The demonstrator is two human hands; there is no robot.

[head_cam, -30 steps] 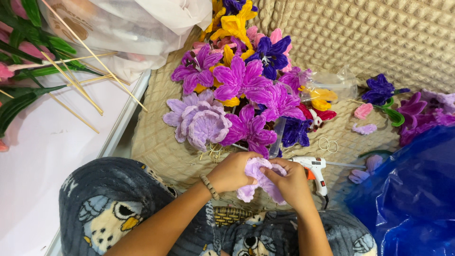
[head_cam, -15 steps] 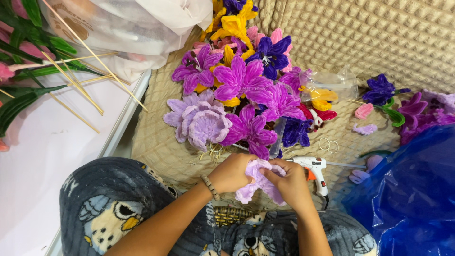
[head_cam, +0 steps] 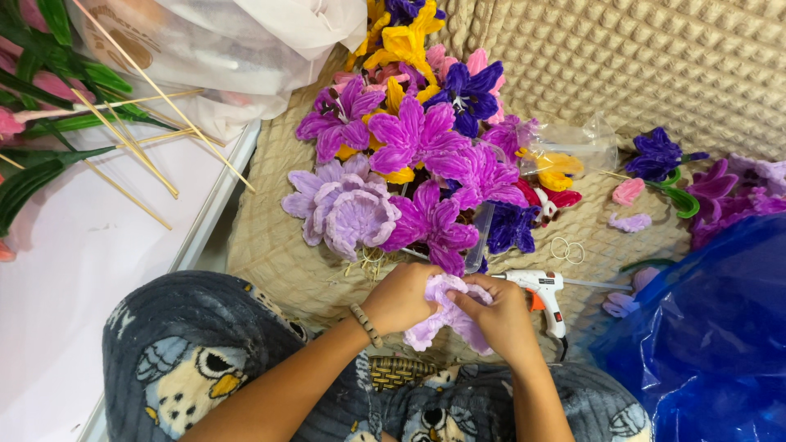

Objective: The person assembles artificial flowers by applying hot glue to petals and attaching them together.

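Note:
Both of my hands hold a pale lilac fuzzy flower piece (head_cam: 442, 315) over my lap. My left hand (head_cam: 399, 298) grips its left side, with a bead bracelet on the wrist. My right hand (head_cam: 501, 317) pinches its right side with the fingers bent over the petals. Just beyond my hands lies a heap of finished fuzzy flowers (head_cam: 417, 164) in purple, magenta, lilac and yellow. A white glue gun (head_cam: 542, 293) with an orange trigger rests right beside my right hand.
A beige quilted cover (head_cam: 655, 57) lies under everything. A blue plastic bag (head_cam: 712, 327) sits at the right. Loose petals and purple flowers (head_cam: 655, 155) lie at the far right. Wooden sticks (head_cam: 139, 123), green leaves and a white plastic bag (head_cam: 229, 49) rest on a white surface at the left.
My fingers shifted slightly on the lilac flower piece; nothing else has moved.

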